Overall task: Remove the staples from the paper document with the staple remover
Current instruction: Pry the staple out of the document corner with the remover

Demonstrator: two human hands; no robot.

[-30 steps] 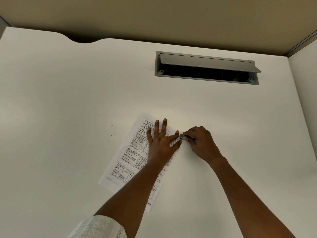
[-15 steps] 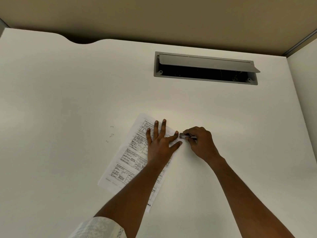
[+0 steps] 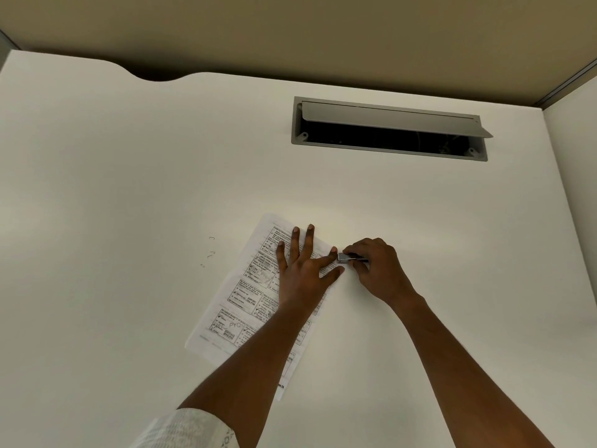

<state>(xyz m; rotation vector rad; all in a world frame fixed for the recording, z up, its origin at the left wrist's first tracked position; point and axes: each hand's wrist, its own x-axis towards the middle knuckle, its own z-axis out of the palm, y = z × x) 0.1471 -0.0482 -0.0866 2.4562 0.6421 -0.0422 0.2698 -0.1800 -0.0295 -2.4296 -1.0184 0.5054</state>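
A printed paper document lies at an angle on the white desk. My left hand presses flat on its upper part with the fingers spread. My right hand is closed around a small metal staple remover, whose tip sits at the paper's right edge, between my left index finger and thumb. The staple under the tip is hidden. Three loose bent staples lie on the desk left of the paper.
A grey cable hatch with its lid raised is set into the desk at the back right. A beige partition wall stands behind the desk, and a white side panel closes off the right.
The staple remover's tip has shifted slightly at the paper's edge as my right hand worked it. My left hand has stayed pressed on the paper.
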